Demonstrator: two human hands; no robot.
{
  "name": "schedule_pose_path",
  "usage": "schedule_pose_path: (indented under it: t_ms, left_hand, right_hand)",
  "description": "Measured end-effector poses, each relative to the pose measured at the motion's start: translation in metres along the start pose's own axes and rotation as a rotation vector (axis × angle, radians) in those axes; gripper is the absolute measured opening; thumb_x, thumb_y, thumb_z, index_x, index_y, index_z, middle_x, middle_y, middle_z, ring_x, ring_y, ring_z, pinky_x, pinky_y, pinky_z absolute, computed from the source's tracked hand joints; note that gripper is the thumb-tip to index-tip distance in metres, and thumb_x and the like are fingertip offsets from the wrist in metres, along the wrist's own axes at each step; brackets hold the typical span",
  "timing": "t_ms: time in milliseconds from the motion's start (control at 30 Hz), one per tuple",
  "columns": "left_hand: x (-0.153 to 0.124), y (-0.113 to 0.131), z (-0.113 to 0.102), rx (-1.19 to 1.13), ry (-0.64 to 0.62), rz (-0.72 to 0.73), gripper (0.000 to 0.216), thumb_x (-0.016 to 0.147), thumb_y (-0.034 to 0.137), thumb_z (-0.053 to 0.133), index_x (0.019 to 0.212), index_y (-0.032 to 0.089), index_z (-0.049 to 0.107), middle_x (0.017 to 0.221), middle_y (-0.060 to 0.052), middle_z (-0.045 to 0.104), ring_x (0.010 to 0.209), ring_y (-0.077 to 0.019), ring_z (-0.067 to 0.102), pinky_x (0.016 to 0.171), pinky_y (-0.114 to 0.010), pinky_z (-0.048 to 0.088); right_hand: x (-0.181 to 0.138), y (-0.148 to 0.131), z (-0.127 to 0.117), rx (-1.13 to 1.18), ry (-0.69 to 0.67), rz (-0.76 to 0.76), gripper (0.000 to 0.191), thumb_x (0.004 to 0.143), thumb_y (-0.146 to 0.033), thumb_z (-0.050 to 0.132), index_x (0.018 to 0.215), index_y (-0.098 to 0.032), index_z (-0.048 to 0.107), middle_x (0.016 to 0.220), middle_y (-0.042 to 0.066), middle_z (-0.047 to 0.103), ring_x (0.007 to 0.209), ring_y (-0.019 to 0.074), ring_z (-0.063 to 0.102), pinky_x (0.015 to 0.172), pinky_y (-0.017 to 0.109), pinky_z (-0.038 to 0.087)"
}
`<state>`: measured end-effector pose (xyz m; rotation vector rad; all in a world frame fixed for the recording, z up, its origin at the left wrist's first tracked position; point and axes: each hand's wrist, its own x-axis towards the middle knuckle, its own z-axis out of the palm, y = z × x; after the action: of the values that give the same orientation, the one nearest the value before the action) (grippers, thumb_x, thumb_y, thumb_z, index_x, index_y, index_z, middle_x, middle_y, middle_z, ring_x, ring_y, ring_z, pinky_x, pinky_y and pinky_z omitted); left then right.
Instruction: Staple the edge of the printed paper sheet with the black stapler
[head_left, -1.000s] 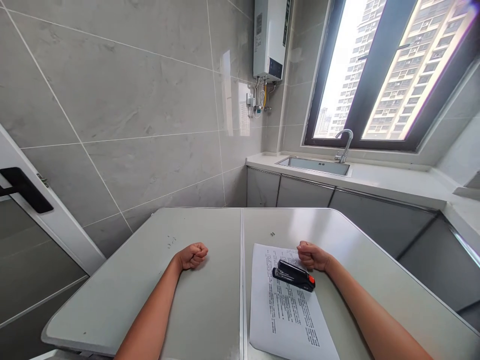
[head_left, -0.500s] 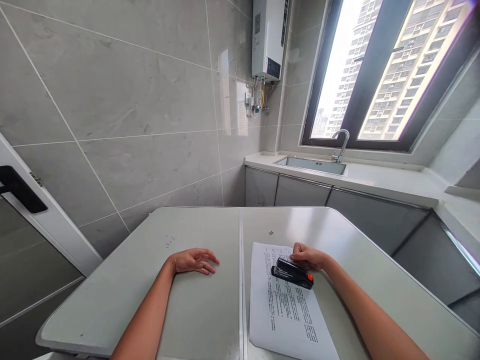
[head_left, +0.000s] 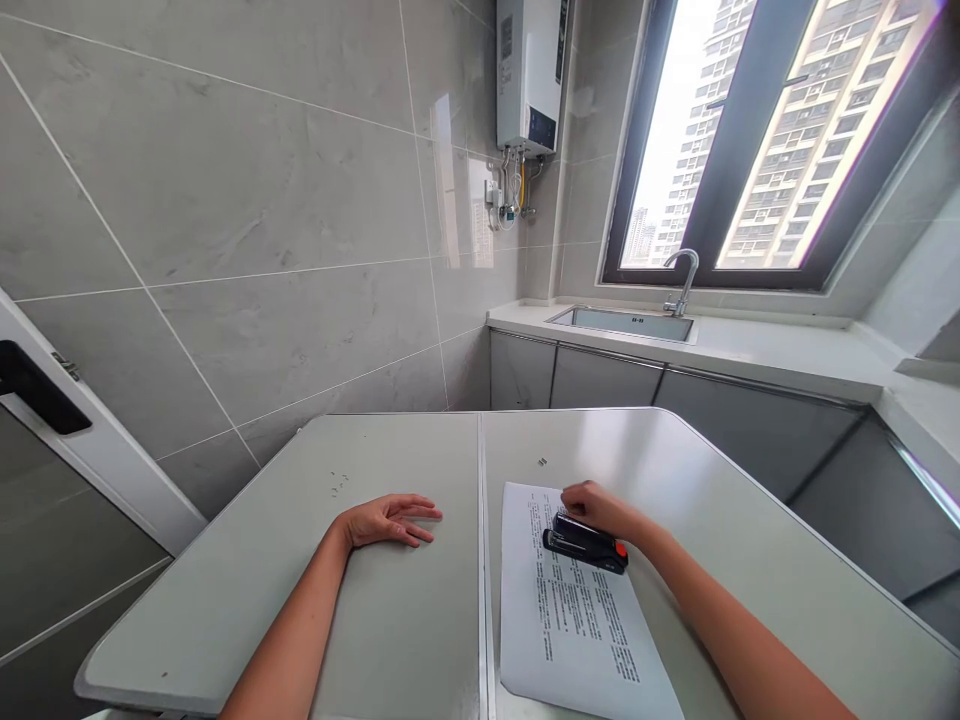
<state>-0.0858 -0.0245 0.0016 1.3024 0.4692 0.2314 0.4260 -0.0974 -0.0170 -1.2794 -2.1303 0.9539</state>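
My left hand (head_left: 396, 520) rests on its side on the left half of the table, fingers loosely apart and nothing in them. Over the top right corner of a stack of printed paper (head_left: 559, 610) is my right hand (head_left: 600, 508), with its fingers curled closed. Whatever may be in those fingers is hidden. Just below that hand a black stapler (head_left: 583, 545) with a red-orange tip lies slantwise on the sheets.
Small bits of staples (head_left: 340, 482) lie beyond my left hand. A short strip of staples (head_left: 542, 462) sits above the paper. A seam divides the pale table (head_left: 420, 630). Behind are a counter (head_left: 780, 350) with a sink (head_left: 630, 322) and a door (head_left: 82, 460) at left.
My right hand has shifted left and slightly up, over the paper's top corner above the stapler. The left hand, stapler and paper stay practically in place; the view has tilted slightly.
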Motion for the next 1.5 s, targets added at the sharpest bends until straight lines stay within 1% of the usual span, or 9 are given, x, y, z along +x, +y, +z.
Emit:
schedule_pose_path:
  t_ms: [67, 167, 333, 567, 767, 867, 1033, 1367, 1500]
  left_hand:
    - [-0.001, -0.002, -0.006, -0.016, 0.014, -0.033, 0.071, 0.087, 0.022, 0.081, 0.152, 0.025, 0.053, 0.157, -0.025, 0.051, 0.103, -0.0283, 0.079, 0.082, -0.033, 0.064]
    - [-0.001, -0.009, -0.017, -0.023, 0.008, -0.072, 0.068, 0.093, 0.028, 0.076, 0.155, 0.021, 0.049, 0.131, -0.027, 0.071, 0.06, -0.0194, 0.077, 0.047, -0.021, 0.055]
    - [-0.004, -0.014, -0.025, -0.096, -0.057, -0.017, 0.053, 0.098, 0.027, 0.069, 0.148, 0.017, 0.055, 0.089, -0.013, 0.078, 0.027, -0.0023, 0.042, 0.03, -0.014, 0.038]
    - [-0.004, -0.008, -0.021, -0.231, -0.096, 0.016, 0.012, 0.1, 0.025, 0.058, 0.097, 0.015, 0.064, 0.051, 0.011, 0.034, 0.029, -0.0013, 0.013, 0.027, -0.014, 0.027]
    - [-0.006, -0.009, -0.029, -0.314, -0.059, 0.314, 0.043, 0.086, 0.029, 0.064, 0.056, 0.02, 0.035, 0.045, 0.011, 0.012, 0.034, -0.0024, 0.003, 0.033, -0.017, 0.007]
    - [-0.015, -0.008, -0.033, -0.384, -0.013, 0.591, 0.059, 0.086, 0.044, 0.063, 0.053, 0.02, 0.02, 0.042, 0.011, 0.0, 0.032, -0.0029, -0.001, 0.034, -0.019, 0.0]
    - [-0.023, -0.009, -0.035, -0.542, 0.144, 1.029, 0.045, 0.086, 0.025, 0.055, 0.058, 0.018, 0.021, 0.045, 0.01, -0.003, 0.034, -0.004, -0.008, 0.033, -0.021, 0.0]
    - [-0.02, -0.006, -0.027, -0.481, 0.259, 0.998, 0.041, 0.083, 0.021, 0.055, 0.057, 0.018, 0.024, 0.047, 0.008, -0.003, 0.037, -0.0055, -0.008, 0.035, -0.022, 0.005]
    - [-0.023, -0.005, -0.023, -0.449, 0.228, 1.033, 0.039, 0.085, 0.021, 0.054, 0.057, 0.018, 0.029, 0.047, 0.009, -0.001, 0.036, -0.0046, -0.004, 0.036, -0.019, 0.01]
  right_hand:
    - [0.003, -0.003, 0.006, -0.067, 0.03, -0.095, 0.019, 0.094, -0.035, 0.06, 0.102, -0.022, 0.072, 0.111, 0.007, 0.068, 0.096, 0.0196, 0.063, 0.087, 0.033, 0.05]
    - [0.011, -0.011, 0.019, -0.212, -0.095, -0.23, 0.05, 0.104, -0.045, 0.053, 0.153, -0.034, 0.055, 0.164, 0.006, 0.045, 0.15, 0.0286, 0.044, 0.125, 0.046, 0.032]
    - [0.026, -0.032, 0.049, -0.28, -0.261, -0.358, 0.057, 0.109, -0.047, 0.048, 0.163, -0.041, 0.034, 0.173, -0.002, 0.028, 0.161, 0.0252, 0.023, 0.135, 0.05, 0.007]
    - [0.055, -0.046, 0.076, -0.333, -0.221, -0.358, 0.056, 0.111, -0.038, 0.046, 0.164, -0.042, 0.03, 0.173, 0.0, 0.026, 0.162, 0.0236, 0.021, 0.134, 0.051, 0.01]
    - [0.094, -0.047, 0.097, -0.413, -0.181, -0.374, 0.055, 0.112, -0.034, 0.042, 0.166, -0.037, 0.03, 0.173, 0.003, 0.026, 0.162, 0.0257, 0.019, 0.132, 0.056, 0.009]
    - [0.12, -0.054, 0.11, -0.429, -0.168, -0.388, 0.052, 0.112, -0.029, 0.038, 0.164, -0.036, 0.036, 0.172, 0.004, 0.028, 0.162, 0.0253, 0.022, 0.132, 0.056, 0.011]
    - [0.165, -0.075, 0.134, -0.442, -0.177, -0.393, 0.048, 0.112, -0.025, 0.039, 0.159, -0.032, 0.045, 0.171, 0.007, 0.031, 0.161, 0.0261, 0.025, 0.131, 0.058, 0.013]
    - [0.207, -0.11, 0.16, -0.276, -0.15, -0.433, 0.039, 0.106, -0.033, 0.051, 0.143, -0.027, 0.061, 0.163, 0.009, 0.048, 0.155, 0.0267, 0.036, 0.128, 0.055, 0.019]
    - [0.199, -0.101, 0.129, 0.045, 0.122, -0.415, 0.039, 0.095, -0.059, 0.061, 0.089, -0.021, 0.069, 0.109, 0.007, 0.073, 0.115, 0.0221, 0.062, 0.108, 0.038, 0.044]
